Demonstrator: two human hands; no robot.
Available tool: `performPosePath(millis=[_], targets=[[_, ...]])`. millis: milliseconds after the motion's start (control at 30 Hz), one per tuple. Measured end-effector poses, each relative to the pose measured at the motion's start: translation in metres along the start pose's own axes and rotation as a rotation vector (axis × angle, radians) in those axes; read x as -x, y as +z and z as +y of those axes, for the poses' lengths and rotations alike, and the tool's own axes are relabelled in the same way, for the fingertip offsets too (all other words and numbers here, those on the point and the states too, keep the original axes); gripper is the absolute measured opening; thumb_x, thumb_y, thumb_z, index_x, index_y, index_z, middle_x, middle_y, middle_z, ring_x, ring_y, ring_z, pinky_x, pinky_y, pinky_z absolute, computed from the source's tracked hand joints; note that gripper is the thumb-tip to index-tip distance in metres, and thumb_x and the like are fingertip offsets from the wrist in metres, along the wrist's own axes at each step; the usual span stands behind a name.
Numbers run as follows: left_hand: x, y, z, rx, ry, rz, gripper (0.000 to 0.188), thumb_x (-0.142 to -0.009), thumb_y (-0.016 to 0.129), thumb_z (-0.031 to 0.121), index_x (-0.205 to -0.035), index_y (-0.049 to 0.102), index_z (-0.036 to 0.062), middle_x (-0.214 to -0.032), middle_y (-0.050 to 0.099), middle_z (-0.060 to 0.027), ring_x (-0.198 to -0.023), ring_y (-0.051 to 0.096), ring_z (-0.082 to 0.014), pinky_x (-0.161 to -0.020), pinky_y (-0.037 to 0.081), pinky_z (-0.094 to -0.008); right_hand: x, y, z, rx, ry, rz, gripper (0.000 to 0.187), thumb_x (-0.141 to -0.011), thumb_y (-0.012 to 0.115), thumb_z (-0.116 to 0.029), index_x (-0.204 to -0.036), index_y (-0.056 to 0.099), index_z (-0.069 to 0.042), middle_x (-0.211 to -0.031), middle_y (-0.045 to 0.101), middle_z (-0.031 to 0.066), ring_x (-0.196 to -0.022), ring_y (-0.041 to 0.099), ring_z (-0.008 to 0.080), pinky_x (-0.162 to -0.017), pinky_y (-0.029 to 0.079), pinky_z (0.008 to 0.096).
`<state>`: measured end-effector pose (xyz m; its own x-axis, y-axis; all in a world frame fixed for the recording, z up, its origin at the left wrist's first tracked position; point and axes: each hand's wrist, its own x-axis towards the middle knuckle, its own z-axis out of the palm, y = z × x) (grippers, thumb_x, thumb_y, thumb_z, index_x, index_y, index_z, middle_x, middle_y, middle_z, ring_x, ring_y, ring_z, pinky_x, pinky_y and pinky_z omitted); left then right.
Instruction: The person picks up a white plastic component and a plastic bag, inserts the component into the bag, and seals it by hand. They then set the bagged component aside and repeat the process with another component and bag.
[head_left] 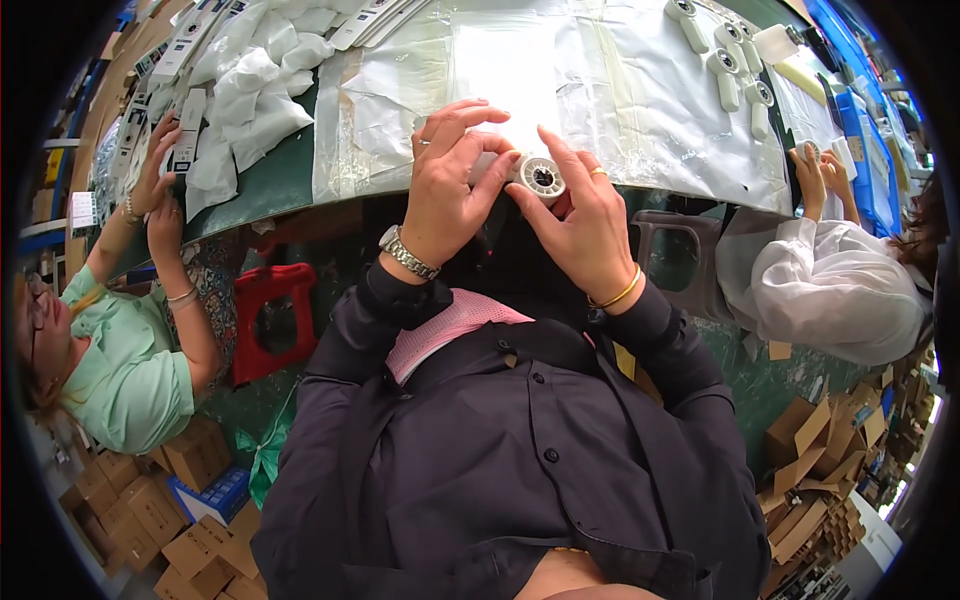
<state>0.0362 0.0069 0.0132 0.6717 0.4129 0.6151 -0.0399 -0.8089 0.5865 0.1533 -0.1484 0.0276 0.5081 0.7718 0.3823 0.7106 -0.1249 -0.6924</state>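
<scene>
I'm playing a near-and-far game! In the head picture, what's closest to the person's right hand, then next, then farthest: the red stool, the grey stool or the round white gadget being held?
From the right hand, in the head view:
1. Round white gadget: in its fingers.
2. Grey stool: close by, on the right.
3. Red stool: over on the left.

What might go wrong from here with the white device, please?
The white device is held in the left hand and right hand at the near edge of the table; if the grip slipped, it might drop. The gold ring sits close and could perhaps scuff it.
</scene>
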Motion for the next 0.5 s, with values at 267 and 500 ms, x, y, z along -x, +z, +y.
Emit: performPosePath(millis=[267,500], targets=[[0.000,0.001,0.011,-0.239,-0.214,0.204,0.029,-0.085,0.084,0.019,-0.103,0.070,0.0020,-0.122,0.069,-0.0121,-0.128,0.054,-0.0367,-0.113,0.036,-0.0471,-0.005,0.003,-0.003,-0.067,0.083,0.005,0.046,-0.087,0.089,-0.017,-0.126,0.070,-0.002,-0.105,0.068,0.0090,-0.065,0.062,0.0097,-0.060,0.052,0.0264],[0.006,0.007,-0.002,-0.104,-0.375,-0.028,0.027,-0.089,0.080,0.012,-0.105,0.062,0.0003,-0.104,0.069,-0.0129,-0.101,0.065,-0.0275,-0.090,0.052,-0.0387,-0.009,0.004,0.000,-0.132,0.126,0.069,0.044,-0.087,0.089,-0.015,-0.121,0.067,0.001,-0.102,0.071,0.0087,-0.062,0.060,0.0080,-0.058,0.051,0.0248]])
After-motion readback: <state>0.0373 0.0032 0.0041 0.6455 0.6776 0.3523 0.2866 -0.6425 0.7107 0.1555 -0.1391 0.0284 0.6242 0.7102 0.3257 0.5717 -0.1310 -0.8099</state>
